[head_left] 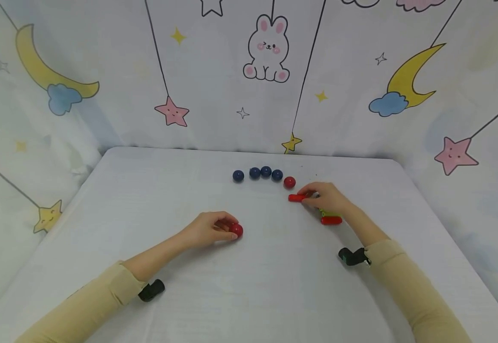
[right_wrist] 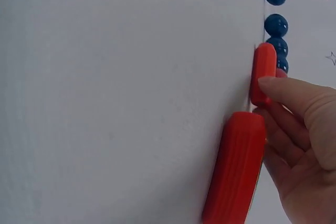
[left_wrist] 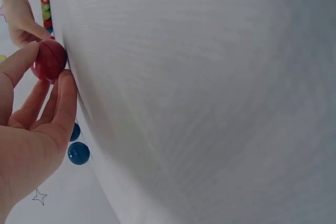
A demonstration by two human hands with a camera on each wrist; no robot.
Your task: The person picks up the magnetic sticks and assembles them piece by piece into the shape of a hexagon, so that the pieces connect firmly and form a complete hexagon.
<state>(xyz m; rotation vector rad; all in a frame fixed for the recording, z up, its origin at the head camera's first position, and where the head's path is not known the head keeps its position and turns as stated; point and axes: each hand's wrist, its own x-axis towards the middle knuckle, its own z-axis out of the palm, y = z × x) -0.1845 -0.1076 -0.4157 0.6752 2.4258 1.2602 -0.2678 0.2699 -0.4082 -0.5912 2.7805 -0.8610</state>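
My left hand (head_left: 206,229) pinches a shiny red ball (head_left: 237,230) low over the white table, left of centre. In the left wrist view, thumb and fingers close around that ball (left_wrist: 51,60). Farther right, my right hand (head_left: 329,197) grips a small red stick-shaped piece (head_left: 294,198) by its near end. The right wrist view shows the thumb on this piece (right_wrist: 264,72), whose far end sticks out. Just below that hand lie a second red stick-shaped piece (head_left: 331,220) and a green piece (head_left: 328,213), the green one partly hidden.
Several dark blue balls (head_left: 266,171) lie in a loose row at the back of the white table (head_left: 167,190). A red ball (head_left: 289,182) sits at the row's right end. Behind stands a patterned cloth wall (head_left: 214,71). Black wrist devices (head_left: 352,257) hang below both sleeves.
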